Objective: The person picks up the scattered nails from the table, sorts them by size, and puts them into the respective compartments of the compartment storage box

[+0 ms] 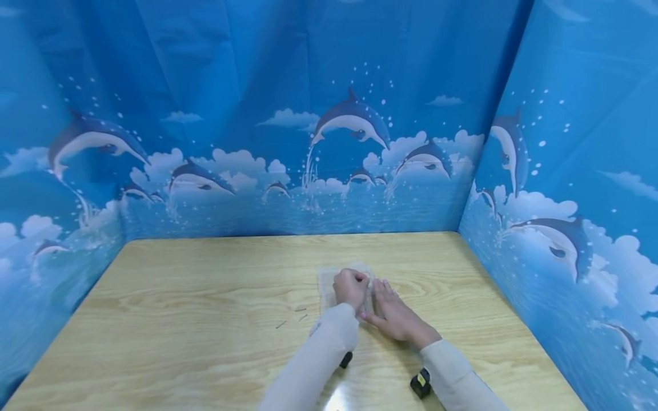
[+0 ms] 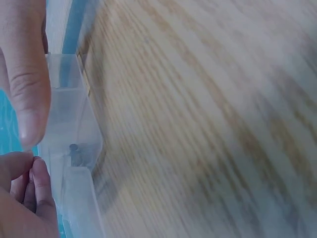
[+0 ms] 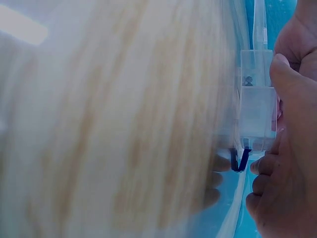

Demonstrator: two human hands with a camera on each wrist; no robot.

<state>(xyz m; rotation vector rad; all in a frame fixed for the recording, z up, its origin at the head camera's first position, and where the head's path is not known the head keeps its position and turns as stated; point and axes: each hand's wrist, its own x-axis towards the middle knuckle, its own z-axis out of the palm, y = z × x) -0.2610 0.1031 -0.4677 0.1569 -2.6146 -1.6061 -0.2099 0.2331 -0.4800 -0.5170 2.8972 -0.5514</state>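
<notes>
A clear plastic compartment box [image 1: 329, 279] lies on the wooden table [image 1: 205, 285], a little right of the middle. My left hand [image 1: 351, 288] hovers over it with the fingers curled. In the left wrist view its thumb [image 2: 25, 89] and forefinger tip [image 2: 20, 166] nearly meet beside a compartment wall [image 2: 69, 114], and nothing shows between them. One small dark screw [image 2: 74, 148] lies in that compartment. My right hand [image 1: 390, 311] lies flat against the box's right side, fingers straight. The right wrist view shows the box [image 3: 255, 106] and the screw [image 3: 247, 80] close by the thumb [image 3: 290, 99].
Three small dark screws [image 1: 300, 314] lie loose on the table left of the box. Blue dolphin-print screens [image 1: 308, 142] close off the back, left and right sides. Black wrist cameras [image 1: 420, 383] sit on both sleeves.
</notes>
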